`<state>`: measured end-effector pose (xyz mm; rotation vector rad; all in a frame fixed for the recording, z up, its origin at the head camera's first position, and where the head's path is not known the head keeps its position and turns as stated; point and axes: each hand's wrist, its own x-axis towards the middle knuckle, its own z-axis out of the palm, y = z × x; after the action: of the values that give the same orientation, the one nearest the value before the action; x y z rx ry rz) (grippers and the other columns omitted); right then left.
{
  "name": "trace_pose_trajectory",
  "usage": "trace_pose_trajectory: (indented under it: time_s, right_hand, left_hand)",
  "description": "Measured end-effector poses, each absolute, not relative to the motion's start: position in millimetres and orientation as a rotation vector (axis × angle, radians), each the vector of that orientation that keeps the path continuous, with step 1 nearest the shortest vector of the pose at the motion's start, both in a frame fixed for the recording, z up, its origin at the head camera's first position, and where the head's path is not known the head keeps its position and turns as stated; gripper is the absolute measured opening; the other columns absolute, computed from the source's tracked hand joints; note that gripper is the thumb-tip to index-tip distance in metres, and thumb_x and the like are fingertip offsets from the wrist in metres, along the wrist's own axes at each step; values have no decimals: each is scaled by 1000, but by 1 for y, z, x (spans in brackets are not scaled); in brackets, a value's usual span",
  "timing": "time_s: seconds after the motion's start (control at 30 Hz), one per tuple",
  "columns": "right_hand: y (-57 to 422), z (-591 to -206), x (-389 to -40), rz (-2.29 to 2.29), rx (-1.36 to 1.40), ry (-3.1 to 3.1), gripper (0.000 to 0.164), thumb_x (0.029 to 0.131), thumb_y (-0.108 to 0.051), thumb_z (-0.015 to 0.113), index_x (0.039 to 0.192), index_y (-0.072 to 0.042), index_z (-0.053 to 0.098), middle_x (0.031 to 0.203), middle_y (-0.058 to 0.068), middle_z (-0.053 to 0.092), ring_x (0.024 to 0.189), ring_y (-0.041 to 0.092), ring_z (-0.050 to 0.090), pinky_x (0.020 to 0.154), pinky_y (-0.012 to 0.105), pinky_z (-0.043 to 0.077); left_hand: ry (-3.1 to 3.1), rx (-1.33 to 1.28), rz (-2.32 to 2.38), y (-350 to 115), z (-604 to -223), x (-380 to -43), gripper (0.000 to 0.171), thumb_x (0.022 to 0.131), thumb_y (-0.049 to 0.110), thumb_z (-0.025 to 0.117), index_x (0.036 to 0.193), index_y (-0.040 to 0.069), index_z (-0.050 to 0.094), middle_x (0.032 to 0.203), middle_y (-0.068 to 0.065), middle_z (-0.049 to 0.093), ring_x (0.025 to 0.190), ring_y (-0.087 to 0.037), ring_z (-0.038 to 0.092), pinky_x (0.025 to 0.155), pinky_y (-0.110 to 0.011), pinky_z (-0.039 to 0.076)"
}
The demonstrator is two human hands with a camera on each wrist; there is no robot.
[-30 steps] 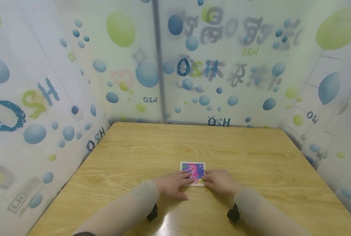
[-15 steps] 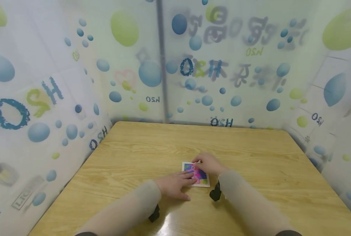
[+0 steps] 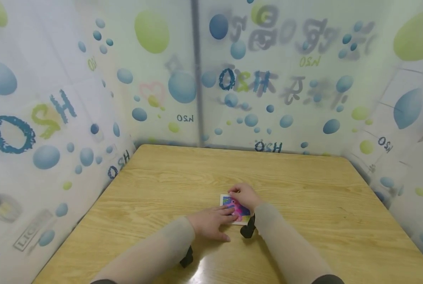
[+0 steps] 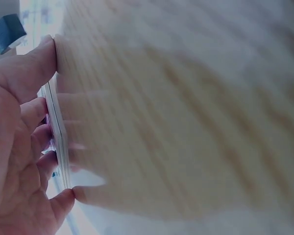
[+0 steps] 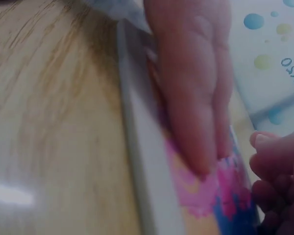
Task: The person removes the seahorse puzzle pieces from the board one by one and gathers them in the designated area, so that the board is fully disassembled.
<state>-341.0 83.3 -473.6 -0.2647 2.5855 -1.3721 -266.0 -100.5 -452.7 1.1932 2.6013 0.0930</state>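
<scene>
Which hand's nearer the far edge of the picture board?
Right. The right hand is at the far edge of the picture board; the left hand reaches over it from the left, short of that edge.

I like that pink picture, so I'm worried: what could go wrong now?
The picture board might slide or twist: the left hand has fingers on it while the right hand is at its far edge, so an uneven push could shift it. Its side shows a dark line like a seam in the left wrist view, so layers could perhaps come apart if pried there.
</scene>
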Motion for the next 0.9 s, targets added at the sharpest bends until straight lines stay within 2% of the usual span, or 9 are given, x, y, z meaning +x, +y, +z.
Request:
trace_pose_trajectory:
  time_s: [0.4,0.9]
  right_hand:
    - [83,-481,-339,-1426,-221,2555,10,93,-14,62,96,-12,72,104,4,60,98,23,52,89,42,41]
    - [81,-483,-342,-1337,-236,2616,12,94,-14,61,95,-14,74,103,2,58,98,21,53,92,43,43]
  left_hand:
    - [2575,1217,125,-105,-453,-267,75,90,55,57,152,21,31,159,-2,18,146,-22,15,117,-37,17]
    - [2602,1223,84,-107,-450,-269,73,88,57,58,150,25,35,158,-1,22,144,-22,21,115,-47,22]
